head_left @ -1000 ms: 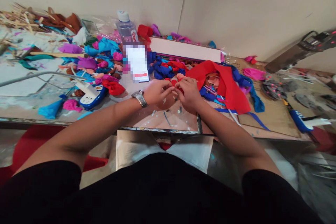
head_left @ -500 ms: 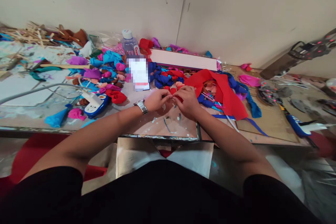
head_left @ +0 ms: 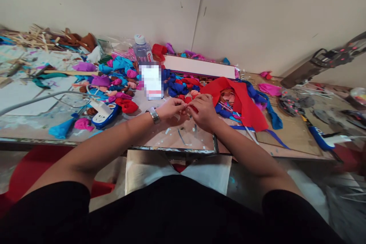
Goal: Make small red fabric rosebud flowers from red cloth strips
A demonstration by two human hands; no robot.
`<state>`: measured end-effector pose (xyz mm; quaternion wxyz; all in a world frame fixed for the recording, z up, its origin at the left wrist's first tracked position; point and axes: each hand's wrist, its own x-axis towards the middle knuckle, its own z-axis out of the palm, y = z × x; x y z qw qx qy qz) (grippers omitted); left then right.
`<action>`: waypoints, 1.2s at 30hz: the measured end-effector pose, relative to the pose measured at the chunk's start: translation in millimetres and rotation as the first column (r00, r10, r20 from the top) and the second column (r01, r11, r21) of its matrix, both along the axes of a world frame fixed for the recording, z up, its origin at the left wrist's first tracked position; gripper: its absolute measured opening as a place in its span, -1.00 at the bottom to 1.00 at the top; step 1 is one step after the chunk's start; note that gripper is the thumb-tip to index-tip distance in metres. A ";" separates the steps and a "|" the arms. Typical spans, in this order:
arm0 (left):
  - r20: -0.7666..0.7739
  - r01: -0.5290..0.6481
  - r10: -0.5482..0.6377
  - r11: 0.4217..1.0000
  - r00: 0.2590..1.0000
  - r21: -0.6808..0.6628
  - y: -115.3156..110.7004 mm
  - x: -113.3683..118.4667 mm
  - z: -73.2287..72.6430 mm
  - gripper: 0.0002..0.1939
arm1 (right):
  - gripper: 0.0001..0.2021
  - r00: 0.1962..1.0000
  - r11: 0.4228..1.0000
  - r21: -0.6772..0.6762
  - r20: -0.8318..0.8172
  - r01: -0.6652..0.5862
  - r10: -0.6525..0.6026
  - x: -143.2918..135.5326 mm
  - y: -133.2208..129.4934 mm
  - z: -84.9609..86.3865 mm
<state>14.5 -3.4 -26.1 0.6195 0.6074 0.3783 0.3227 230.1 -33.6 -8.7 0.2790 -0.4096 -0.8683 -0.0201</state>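
Note:
My left hand (head_left: 171,109), with a metal watch (head_left: 154,115) at its wrist, is closed in a pinch. Its fingertips meet those of my right hand (head_left: 203,111) above the table. A small bit of red crepe paper (head_left: 195,108) shows under my right fingers, which are curled round it. What lies between my left fingertips is too small to make out. Just right of my right hand a long red crepe strip (head_left: 251,106) arches over rolled peach paper (head_left: 228,96). Blue crumpled paper (head_left: 175,87) lies behind my hands.
A phone (head_left: 151,82) with a blurred screen leans before a clear bottle (head_left: 142,50). At left are a blue power socket (head_left: 107,117), its grey cable (head_left: 37,101), green-handled pliers (head_left: 42,80) and wooden sticks (head_left: 34,40). A glue gun (head_left: 321,137) lies right. Scraps dot the table edge (head_left: 171,148).
My hands stay together at nearly the same spot, with small finger movements. The view has shifted very slightly; the things on the table lie as before.

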 end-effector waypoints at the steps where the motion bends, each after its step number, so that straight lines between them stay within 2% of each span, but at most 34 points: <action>1: 0.052 0.000 0.005 0.997 0.999 -0.082 -0.5 0.5 -0.2 -0.42 | -0.78 1.000 1.000 0.006 0.001 0.000 0.000 -0.1 -0.4 0.7; 3: 0.134 0.013 0.017 0.976 0.991 -0.218 -1.2 1.0 -0.3 -0.44 | -0.77 1.000 1.000 0.020 -0.002 -0.002 0.002 -0.4 -1.1 1.5; 5: 0.171 0.028 0.022 0.959 0.985 -0.283 -1.3 1.0 0.2 -0.47 | -0.77 1.000 0.999 0.035 -0.009 -0.004 0.004 -0.5 -1.5 1.5; 10: 0.183 0.025 0.034 0.951 0.983 -0.309 -1.4 1.0 2.7 -0.54 | -0.77 1.000 0.998 0.058 -0.013 -0.007 0.008 0.0 -0.6 1.9; 13: 0.164 0.015 0.031 0.962 0.986 -0.272 -1.0 1.5 1.3 -0.53 | -0.76 1.000 0.999 0.033 0.011 0.002 -0.002 0.8 0.4 3.1; 16: 0.095 0.002 0.010 0.992 0.995 -0.128 1.1 0.3 -1.4 -0.50 | -0.77 1.000 1.000 0.023 0.016 0.002 -0.002 1.8 1.4 3.0; 19: -0.059 0.004 0.004 0.991 0.998 0.131 3.2 -2.8 -1.8 -0.49 | -0.76 1.000 1.000 0.025 0.022 -0.003 0.002 2.1 1.8 1.4; 21: -0.193 0.011 0.058 0.940 0.980 0.340 3.1 -4.9 -0.1 -0.55 | -0.75 1.000 1.000 0.019 0.029 -0.002 0.002 2.1 2.0 0.2; 23: -0.311 0.038 0.156 0.843 0.937 0.537 1.5 -6.3 2.4 -0.62 | -0.78 0.999 1.000 0.010 0.034 -0.003 0.003 2.2 2.4 -0.9; 25: -0.373 0.079 0.246 0.734 0.895 0.674 -0.6 -6.7 4.6 -0.67 | -0.82 1.000 1.000 0.007 0.026 -0.006 0.006 2.6 2.9 -1.8; 26: -0.386 0.098 0.270 0.697 0.882 0.711 -1.5 -6.6 5.3 -0.68 | -0.84 1.000 1.000 0.007 0.020 -0.008 0.008 2.9 3.2 -2.1; 28: -0.394 0.117 0.285 0.663 0.874 0.739 -2.5 -6.2 5.9 -0.69 | -0.85 1.000 1.000 0.006 0.007 -0.006 0.006 3.3 3.9 -2.5; 36: -0.390 0.110 0.312 0.642 0.867 0.759 -3.4 -5.7 4.5 -0.70 | -0.84 0.999 1.000 -0.023 -0.027 0.016 -0.016 2.6 4.7 -1.5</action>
